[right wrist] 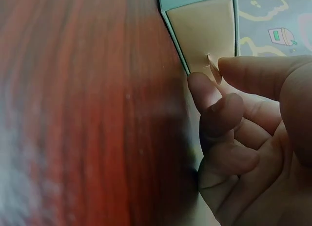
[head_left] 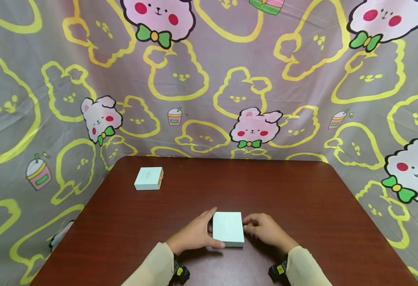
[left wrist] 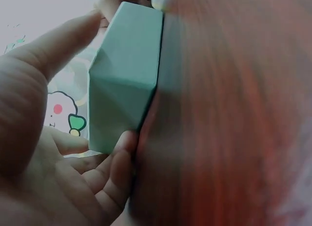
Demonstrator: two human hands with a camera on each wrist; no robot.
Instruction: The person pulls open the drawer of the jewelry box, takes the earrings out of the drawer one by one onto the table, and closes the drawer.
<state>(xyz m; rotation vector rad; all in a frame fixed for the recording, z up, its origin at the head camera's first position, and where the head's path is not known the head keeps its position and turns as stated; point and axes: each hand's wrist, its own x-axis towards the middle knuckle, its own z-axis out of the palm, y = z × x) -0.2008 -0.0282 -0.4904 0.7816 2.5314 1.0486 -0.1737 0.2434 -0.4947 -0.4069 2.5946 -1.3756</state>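
Note:
A pale mint drawer box (head_left: pixel 228 228) sits on the table in front of me. My left hand (head_left: pixel 198 232) grips it from the left, thumb along the near edge and fingers round the far left corner. In the left wrist view, fingertips touch the lower end of the box (left wrist: pixel 127 46). At the right end, a beige inner drawer (right wrist: pixel 202 33) fills the sleeve's opening and carries a small pull tab (right wrist: pixel 213 70). My right hand (head_left: pixel 264 229) pinches this tab between thumb and index finger, with its other fingers curled below.
A second pale mint box (head_left: pixel 149 178) with a gold-coloured end on its right stands at the table's far left. The dark red-brown table (head_left: pixel 284 186) reaches back to a patterned cloth (head_left: pixel 209 79) hanging at the rear and both sides.

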